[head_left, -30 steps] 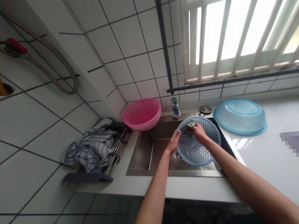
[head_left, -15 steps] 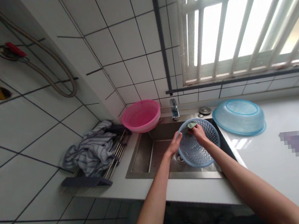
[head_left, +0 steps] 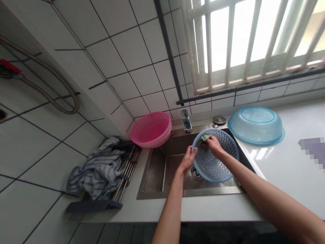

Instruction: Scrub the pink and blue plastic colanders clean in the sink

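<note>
A blue perforated basket (head_left: 216,163) is held tilted over the steel sink (head_left: 167,167). My left hand (head_left: 187,160) grips its left rim, fingers closed round the edge. Inside the basket, near its upper rim, my right hand (head_left: 214,146) is pinched on a small green cloth (head_left: 205,136) and presses it against the basket wall.
A pink basket (head_left: 151,129) stands at the sink's back left corner, beside the tap (head_left: 185,120). An upturned blue basin (head_left: 255,125) lies on the white counter (head_left: 294,178) to the right. A striped towel (head_left: 98,170) lies on a drying rack (head_left: 119,180) at left.
My hands and the blue basket have stayed over the sink; my left hand's grip on the rim shifted slightly. The camera has swung a little to the left and up.
</note>
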The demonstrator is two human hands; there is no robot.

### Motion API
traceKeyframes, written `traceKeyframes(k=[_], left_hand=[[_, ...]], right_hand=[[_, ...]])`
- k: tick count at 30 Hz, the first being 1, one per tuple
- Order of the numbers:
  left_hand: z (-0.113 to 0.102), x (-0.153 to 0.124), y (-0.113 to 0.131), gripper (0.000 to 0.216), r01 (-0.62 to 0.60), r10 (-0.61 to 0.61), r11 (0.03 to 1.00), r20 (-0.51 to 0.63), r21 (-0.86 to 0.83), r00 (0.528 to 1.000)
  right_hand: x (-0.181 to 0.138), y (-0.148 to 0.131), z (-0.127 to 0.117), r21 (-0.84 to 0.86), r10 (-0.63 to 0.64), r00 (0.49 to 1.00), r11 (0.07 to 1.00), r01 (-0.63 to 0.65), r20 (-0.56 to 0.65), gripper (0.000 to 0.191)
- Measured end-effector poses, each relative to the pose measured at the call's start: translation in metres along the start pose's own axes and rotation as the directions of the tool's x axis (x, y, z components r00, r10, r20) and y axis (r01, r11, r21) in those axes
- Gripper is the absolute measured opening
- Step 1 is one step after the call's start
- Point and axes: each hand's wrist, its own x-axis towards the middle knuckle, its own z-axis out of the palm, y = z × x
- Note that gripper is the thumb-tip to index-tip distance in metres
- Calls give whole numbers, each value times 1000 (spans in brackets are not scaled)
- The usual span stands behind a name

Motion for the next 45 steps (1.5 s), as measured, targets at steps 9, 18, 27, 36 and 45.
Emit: traceKeyframes(k=[9, 18, 27, 36, 45], left_hand=[[-10, -4, 5, 75, -91, 70, 988, -167, -125, 984], [4, -5, 11, 71, -26, 45, 978, 85, -207, 995], [-13, -3, 3, 66, -76, 76, 996, -12, -56, 997], [-4, -6, 6, 69, -12, 22, 992, 80, -126, 997], [-9, 0, 3, 69, -24, 28, 998, 67, -62, 997]], right_hand=[[-46, 18, 39, -217, 159, 812, 975, -40, 562, 28], [-20, -12, 11, -189, -22, 976, 980, 64, 215, 27], [-46, 1, 26, -286, 70, 838, 952, 105, 542, 21], [-17, 4, 12, -269, -97, 927, 941, 203, 362, 24], [-22, 12, 18, -644, -189, 899, 641, 418, 394, 16]])
